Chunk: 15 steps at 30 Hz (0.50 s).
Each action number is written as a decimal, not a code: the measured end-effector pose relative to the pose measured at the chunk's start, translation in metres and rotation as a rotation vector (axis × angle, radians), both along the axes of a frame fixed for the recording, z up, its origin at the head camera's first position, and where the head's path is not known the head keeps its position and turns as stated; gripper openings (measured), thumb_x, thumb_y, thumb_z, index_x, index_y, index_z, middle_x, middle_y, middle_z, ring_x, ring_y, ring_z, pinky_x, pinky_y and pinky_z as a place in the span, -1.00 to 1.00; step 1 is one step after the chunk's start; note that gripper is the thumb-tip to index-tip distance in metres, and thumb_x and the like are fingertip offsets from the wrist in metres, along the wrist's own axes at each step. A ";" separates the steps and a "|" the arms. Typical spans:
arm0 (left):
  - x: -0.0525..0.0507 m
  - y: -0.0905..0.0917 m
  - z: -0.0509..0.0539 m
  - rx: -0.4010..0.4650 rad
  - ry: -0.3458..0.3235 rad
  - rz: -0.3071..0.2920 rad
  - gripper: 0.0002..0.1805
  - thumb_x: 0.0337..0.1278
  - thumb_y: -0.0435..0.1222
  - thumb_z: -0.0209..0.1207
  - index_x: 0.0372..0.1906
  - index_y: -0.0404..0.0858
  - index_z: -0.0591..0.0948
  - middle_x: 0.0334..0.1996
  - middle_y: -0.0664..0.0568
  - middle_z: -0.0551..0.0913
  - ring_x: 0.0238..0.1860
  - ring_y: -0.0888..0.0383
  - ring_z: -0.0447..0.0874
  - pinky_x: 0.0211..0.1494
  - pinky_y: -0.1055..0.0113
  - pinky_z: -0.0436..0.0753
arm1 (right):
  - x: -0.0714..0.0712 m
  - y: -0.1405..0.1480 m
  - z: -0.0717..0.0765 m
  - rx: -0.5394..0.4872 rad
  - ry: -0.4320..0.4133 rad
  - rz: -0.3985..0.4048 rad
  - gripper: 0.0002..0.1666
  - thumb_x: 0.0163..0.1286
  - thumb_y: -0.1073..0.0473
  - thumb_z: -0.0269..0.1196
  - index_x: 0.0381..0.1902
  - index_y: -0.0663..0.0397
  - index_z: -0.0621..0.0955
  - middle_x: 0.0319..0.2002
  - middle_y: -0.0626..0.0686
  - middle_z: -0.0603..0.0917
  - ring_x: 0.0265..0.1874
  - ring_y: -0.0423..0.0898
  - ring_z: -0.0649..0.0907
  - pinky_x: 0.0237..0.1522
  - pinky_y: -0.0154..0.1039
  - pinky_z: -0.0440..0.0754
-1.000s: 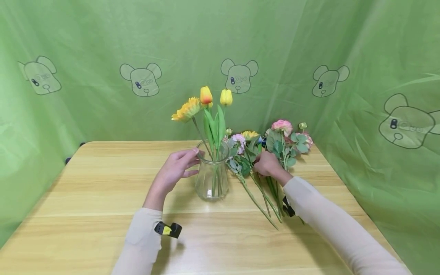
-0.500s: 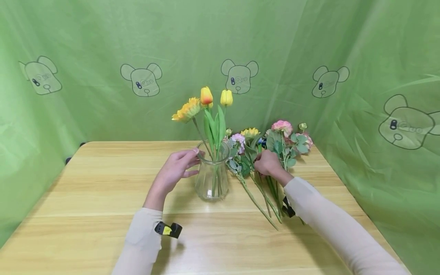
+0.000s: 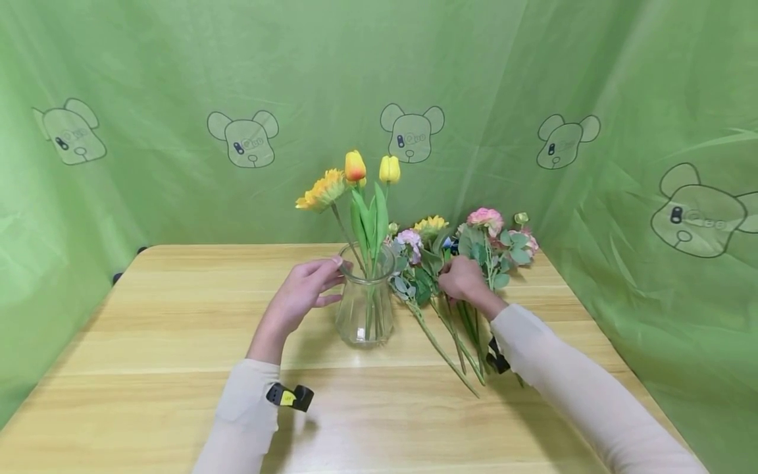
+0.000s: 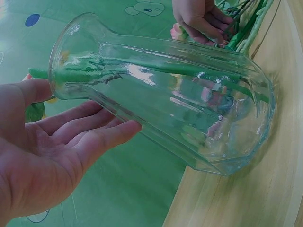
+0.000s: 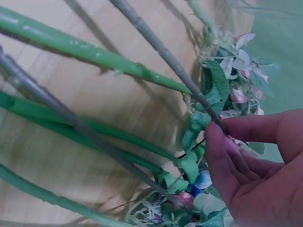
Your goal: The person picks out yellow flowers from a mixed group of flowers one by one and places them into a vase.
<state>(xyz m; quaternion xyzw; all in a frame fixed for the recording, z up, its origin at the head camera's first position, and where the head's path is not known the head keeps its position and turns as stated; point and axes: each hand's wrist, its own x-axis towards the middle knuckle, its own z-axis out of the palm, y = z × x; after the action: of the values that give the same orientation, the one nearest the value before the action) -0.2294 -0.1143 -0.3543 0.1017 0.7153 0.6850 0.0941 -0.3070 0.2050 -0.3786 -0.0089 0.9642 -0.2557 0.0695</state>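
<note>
A clear glass vase (image 3: pixel 364 313) stands upright on the table, holding an orange-yellow sunflower (image 3: pixel 322 189) and several tulips (image 3: pixel 354 166). My left hand (image 3: pixel 304 289) rests against the vase's left side with fingers fairly straight. Its thumb touches near the rim in the left wrist view, where the glass vase (image 4: pixel 161 99) fills the middle. My right hand (image 3: pixel 464 280) is among the loose flowers right of the vase. In the right wrist view, the thumb and finger of my right hand (image 5: pixel 255 165) pinch a thin brown stem (image 5: pixel 165 54), apparently that of the yellow sunflower (image 3: pixel 431 224).
Loose flowers lie around my right hand: a lilac bloom (image 3: pixel 410 242), pink blooms (image 3: pixel 485 220) with leaves, and green stems (image 3: pixel 441 349) pointing toward me. A wooden table (image 3: pixel 177 316) carries everything. A green curtain (image 3: pixel 320 79) encloses the back and sides.
The yellow sunflower head by my right hand has risen slightly. Both hands and the vase stay nearly in place.
</note>
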 end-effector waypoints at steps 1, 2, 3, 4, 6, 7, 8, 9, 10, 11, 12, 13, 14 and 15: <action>0.000 0.000 0.000 0.001 0.000 -0.001 -0.43 0.55 0.03 -0.01 0.27 -0.35 0.56 0.35 -0.18 0.54 0.40 -0.11 0.49 0.24 0.10 0.72 | 0.001 0.000 0.001 0.001 0.006 -0.001 -0.77 0.15 0.36 -0.01 -0.62 0.02 0.48 -0.86 -0.13 0.30 -0.57 0.13 0.78 -0.72 -0.39 0.33; 0.000 0.000 0.000 0.002 0.002 -0.003 -0.43 0.55 0.03 -0.01 0.28 -0.36 0.56 0.35 -0.19 0.53 0.40 -0.12 0.49 0.25 0.09 0.71 | 0.001 0.000 0.003 -0.002 0.012 -0.004 -0.79 0.17 0.36 0.00 -0.59 0.05 0.51 -0.85 -0.11 0.34 -0.55 0.12 0.78 -0.70 -0.38 0.38; 0.000 0.000 0.000 0.001 0.003 -0.002 -0.43 0.55 0.03 -0.01 0.28 -0.36 0.56 0.35 -0.19 0.53 0.40 -0.12 0.49 0.24 0.10 0.72 | 0.003 0.000 0.006 -0.009 0.023 -0.002 -0.80 0.18 0.36 0.01 -0.55 0.08 0.53 -0.82 -0.08 0.41 -0.55 0.13 0.79 -0.69 -0.37 0.43; 0.000 0.001 0.000 0.002 0.006 -0.004 -0.42 0.55 0.03 -0.02 0.28 -0.37 0.55 0.35 -0.20 0.53 0.40 -0.13 0.48 0.24 0.09 0.72 | 0.003 0.000 0.008 -0.014 0.039 -0.002 -0.81 0.20 0.35 0.04 -0.51 0.13 0.57 -0.77 -0.06 0.48 -0.55 0.12 0.79 -0.67 -0.36 0.51; 0.000 0.001 0.000 0.000 0.005 -0.002 -0.42 0.55 0.03 -0.01 0.28 -0.36 0.56 0.35 -0.19 0.53 0.40 -0.13 0.49 0.24 0.10 0.72 | 0.004 -0.001 0.013 -0.026 0.072 -0.008 -0.84 0.22 0.34 0.07 -0.42 0.21 0.61 -0.65 0.03 0.60 -0.58 0.09 0.78 -0.63 -0.32 0.61; 0.000 0.001 0.000 0.001 0.004 -0.001 -0.43 0.55 0.03 -0.01 0.28 -0.36 0.56 0.35 -0.19 0.53 0.40 -0.13 0.49 0.24 0.10 0.72 | 0.005 -0.001 0.016 -0.040 0.087 -0.009 -0.80 0.24 0.32 0.09 -0.32 0.26 0.66 -0.56 0.10 0.69 -0.61 0.06 0.78 -0.58 -0.28 0.70; 0.000 0.001 0.000 0.000 0.003 0.000 -0.43 0.55 0.03 -0.01 0.28 -0.36 0.56 0.35 -0.19 0.53 0.40 -0.13 0.49 0.24 0.10 0.72 | 0.005 -0.001 0.019 -0.059 0.096 -0.010 -0.77 0.26 0.32 0.11 -0.24 0.29 0.68 -0.48 0.17 0.73 -0.63 0.03 0.76 -0.54 -0.25 0.75; 0.000 0.001 0.000 -0.001 0.001 0.003 -0.43 0.55 0.03 -0.01 0.27 -0.35 0.56 0.35 -0.18 0.54 0.40 -0.13 0.49 0.23 0.11 0.72 | 0.005 -0.002 0.022 -0.078 0.107 -0.010 -0.72 0.26 0.32 0.11 -0.17 0.33 0.68 -0.39 0.21 0.76 -0.66 0.00 0.75 -0.49 -0.20 0.79; 0.000 0.001 0.000 -0.001 0.001 0.001 -0.43 0.55 0.03 -0.01 0.27 -0.35 0.56 0.35 -0.19 0.53 0.40 -0.13 0.49 0.23 0.10 0.72 | 0.005 -0.003 0.026 -0.095 0.113 -0.014 -0.69 0.27 0.31 0.12 -0.12 0.35 0.68 -0.36 0.24 0.76 -0.68 -0.04 0.73 -0.48 -0.18 0.81; 0.000 0.001 0.000 -0.001 -0.001 0.003 -0.44 0.55 0.02 -0.01 0.27 -0.35 0.57 0.35 -0.18 0.54 0.40 -0.12 0.49 0.23 0.11 0.72 | 0.005 -0.003 0.029 -0.114 0.112 -0.015 -0.70 0.29 0.32 0.11 -0.11 0.35 0.67 -0.34 0.27 0.75 -0.67 -0.07 0.73 -0.47 -0.17 0.81; 0.000 0.001 0.000 -0.001 -0.004 0.005 -0.45 0.55 0.02 -0.01 0.26 -0.34 0.57 0.35 -0.17 0.54 0.40 -0.11 0.49 0.23 0.11 0.73 | 0.005 -0.004 0.033 -0.134 0.113 -0.017 -0.69 0.29 0.32 0.10 -0.10 0.36 0.66 -0.33 0.30 0.75 -0.68 -0.09 0.71 -0.47 -0.16 0.81; 0.000 0.001 0.000 -0.002 -0.003 0.003 -0.45 0.55 0.02 -0.01 0.26 -0.35 0.57 0.35 -0.18 0.54 0.40 -0.12 0.49 0.23 0.11 0.72 | 0.005 -0.005 0.037 -0.150 0.117 -0.018 -0.70 0.29 0.32 0.10 -0.10 0.35 0.65 -0.34 0.31 0.74 -0.68 -0.09 0.71 -0.48 -0.17 0.80; 0.000 0.001 -0.001 -0.004 -0.003 0.002 -0.44 0.55 0.02 -0.01 0.26 -0.35 0.57 0.35 -0.18 0.53 0.40 -0.12 0.48 0.23 0.11 0.72 | 0.005 -0.006 0.041 -0.165 0.124 -0.020 -0.72 0.29 0.33 0.11 -0.11 0.35 0.64 -0.35 0.31 0.74 -0.68 -0.09 0.72 -0.48 -0.18 0.80; 0.000 0.001 -0.001 -0.004 -0.002 0.000 -0.44 0.55 0.02 -0.01 0.26 -0.35 0.57 0.35 -0.18 0.53 0.40 -0.12 0.48 0.23 0.10 0.72 | 0.006 -0.007 0.045 -0.176 0.133 -0.022 -0.72 0.30 0.33 0.10 -0.10 0.34 0.63 -0.35 0.30 0.74 -0.68 -0.09 0.72 -0.50 -0.19 0.80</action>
<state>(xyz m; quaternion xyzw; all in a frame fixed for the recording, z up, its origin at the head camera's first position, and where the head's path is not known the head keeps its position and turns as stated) -0.2293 -0.1137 -0.3549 0.1007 0.7167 0.6835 0.0949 -0.3014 0.1977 -0.3335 -0.0212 0.9405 -0.3391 0.0016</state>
